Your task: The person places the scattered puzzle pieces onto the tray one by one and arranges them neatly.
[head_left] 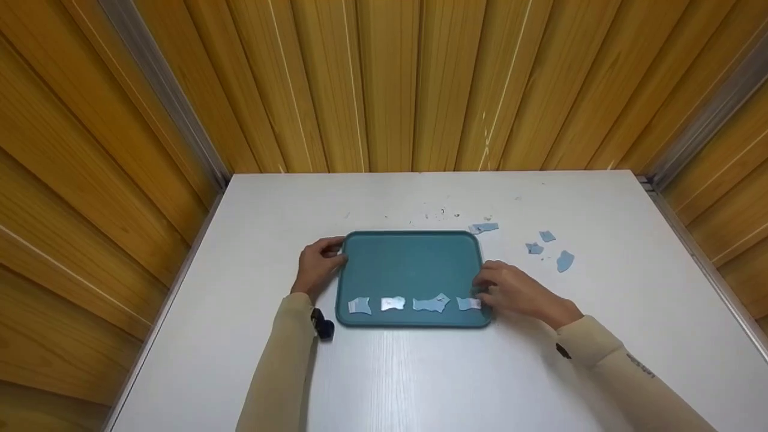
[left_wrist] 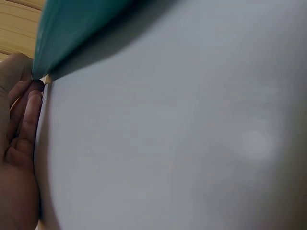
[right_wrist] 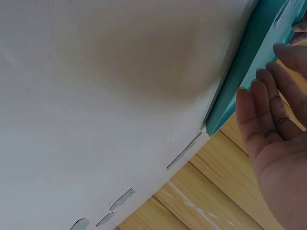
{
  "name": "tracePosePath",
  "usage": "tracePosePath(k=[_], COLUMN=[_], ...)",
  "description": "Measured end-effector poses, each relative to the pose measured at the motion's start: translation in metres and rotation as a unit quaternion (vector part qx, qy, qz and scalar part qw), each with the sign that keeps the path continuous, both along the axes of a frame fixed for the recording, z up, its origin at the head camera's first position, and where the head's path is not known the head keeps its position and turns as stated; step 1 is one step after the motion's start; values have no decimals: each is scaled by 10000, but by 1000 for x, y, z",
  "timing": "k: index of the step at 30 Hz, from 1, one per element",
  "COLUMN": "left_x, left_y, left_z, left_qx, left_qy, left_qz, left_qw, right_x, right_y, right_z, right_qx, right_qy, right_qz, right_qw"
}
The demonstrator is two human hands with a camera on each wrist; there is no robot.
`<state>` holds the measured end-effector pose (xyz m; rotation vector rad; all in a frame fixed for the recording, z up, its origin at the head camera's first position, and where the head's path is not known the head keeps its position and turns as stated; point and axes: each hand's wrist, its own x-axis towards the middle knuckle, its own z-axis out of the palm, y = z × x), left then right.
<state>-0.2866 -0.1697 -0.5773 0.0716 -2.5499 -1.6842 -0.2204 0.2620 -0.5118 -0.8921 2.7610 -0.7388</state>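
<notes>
A teal rectangular tray [head_left: 408, 264] lies on the white table, with a row of torn-looking light-blue pieces along its near side. My left hand [head_left: 317, 269] holds the tray's left edge, and the left wrist view shows thumb and fingers pinching the rim. Over the right edge of the tray, my right hand [head_left: 519, 291] has its fingertips beside the rightmost piece [head_left: 467, 303]. Seen from the right wrist, its fingers are gently bent, the thumb stands apart, and nothing shows between them. Left of that piece lie a wide jagged piece [head_left: 431, 303], a glossy one [head_left: 393, 303] and another [head_left: 360, 305].
Just behind the tray's far right corner lies a loose blue piece [head_left: 483, 228]. Farther right on the table are a small piece [head_left: 547, 236], a crumpled one [head_left: 534, 248] and a curved one [head_left: 564, 261]. Tiny crumbs dot the far side. Wood-patterned walls [head_left: 390, 90] enclose the table.
</notes>
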Motion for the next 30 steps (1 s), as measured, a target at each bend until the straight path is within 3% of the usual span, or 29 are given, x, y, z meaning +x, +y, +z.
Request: tracePosePath(k=[10,20,30], left_x=[3,0,0], left_y=[3,3,1], left_z=[3,1,3], left_qx=[68,41,-47], left_qy=[-168,-47,-34], left_qz=[80,-58,8], left_qw=[9998,10000,10000], right_x=[-29,-58,-82], right_y=[10,30,36], right_z=[10,12,6], right_qx=[-421,-407,-346], right_qy=[57,36,-166], right_qz=[-563,-1154,-1278], right_qw=[9975,9925,9911])
